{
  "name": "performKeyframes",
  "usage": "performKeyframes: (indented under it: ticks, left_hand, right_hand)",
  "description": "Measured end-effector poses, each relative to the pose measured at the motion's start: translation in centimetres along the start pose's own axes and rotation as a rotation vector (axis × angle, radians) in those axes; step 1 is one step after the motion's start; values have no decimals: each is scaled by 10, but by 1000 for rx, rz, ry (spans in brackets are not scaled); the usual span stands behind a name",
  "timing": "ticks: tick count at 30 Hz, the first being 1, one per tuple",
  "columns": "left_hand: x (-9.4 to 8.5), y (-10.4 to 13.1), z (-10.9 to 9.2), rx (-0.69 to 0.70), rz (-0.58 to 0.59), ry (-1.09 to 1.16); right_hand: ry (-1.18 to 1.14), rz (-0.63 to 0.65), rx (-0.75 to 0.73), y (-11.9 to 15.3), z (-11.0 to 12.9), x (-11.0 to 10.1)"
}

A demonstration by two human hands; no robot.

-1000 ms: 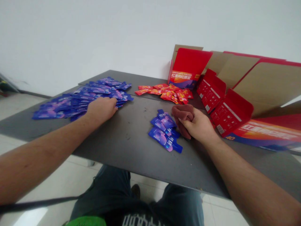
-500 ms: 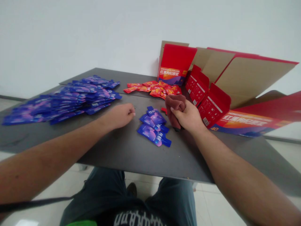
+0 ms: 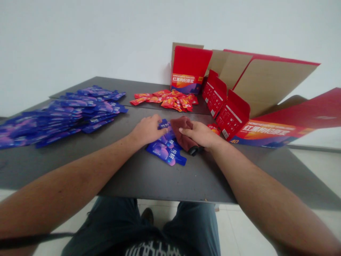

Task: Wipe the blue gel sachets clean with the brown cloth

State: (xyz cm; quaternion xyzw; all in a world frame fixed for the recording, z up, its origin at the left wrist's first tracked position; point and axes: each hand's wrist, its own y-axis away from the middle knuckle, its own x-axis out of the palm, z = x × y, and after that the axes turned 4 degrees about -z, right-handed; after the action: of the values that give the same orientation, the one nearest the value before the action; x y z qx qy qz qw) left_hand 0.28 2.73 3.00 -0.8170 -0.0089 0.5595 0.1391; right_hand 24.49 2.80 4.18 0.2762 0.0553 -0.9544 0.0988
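Observation:
Three or so blue spouted pouches (image 3: 161, 152) lie overlapped on the grey table in front of me. At their upper left edge is my left hand (image 3: 149, 131), thumb and fingers apart, with the thumb over the top pouch; whether it grips is not plain. My right hand (image 3: 199, 134) is closed round a folded brown cloth (image 3: 183, 135) with a dark edge. This cloth lies against the right side of the pouches and covers part of them. An orange-red sachet (image 3: 214, 128) shows just beyond my right hand, partly hidden.
To the left spreads a large heap of blue pouches (image 3: 71, 110). Orange-red sachets (image 3: 165, 99) are piled at the back middle. Opened red cartons (image 3: 271, 133) with raised flaps stand along the right, and another red carton (image 3: 186, 83) stands behind the sachets. The grey table's (image 3: 128, 185) front edge is near my knees.
My left hand has moved right to the blue pouches, its curled fingers opening out. My right hand has brought the cloth down and left over the pouches. The view has shifted slightly right.

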Motion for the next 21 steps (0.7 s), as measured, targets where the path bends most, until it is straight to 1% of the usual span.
performKeyframes:
  ticks: [2,6,11,15,17,21]
  left_hand:
    - [4,0,2,0,-9,15]
    - [8,1,3,18,-24,32]
    - [8,2,4,35,-17,33]
    - [9,1,6,67,0,20]
    - [9,1,8,75,3,17]
    - [9,0,10,103,7,32]
  right_hand:
    - [-101,24,50,0,-1,3]
    - [-278,26,156,1,2,5]
    - [-414,25,240,5,9,6]
    - [-507,85,306,9,16,4]
    - [-519,128,313,10,18,3]
    - [-586,202,256,10,13,7]
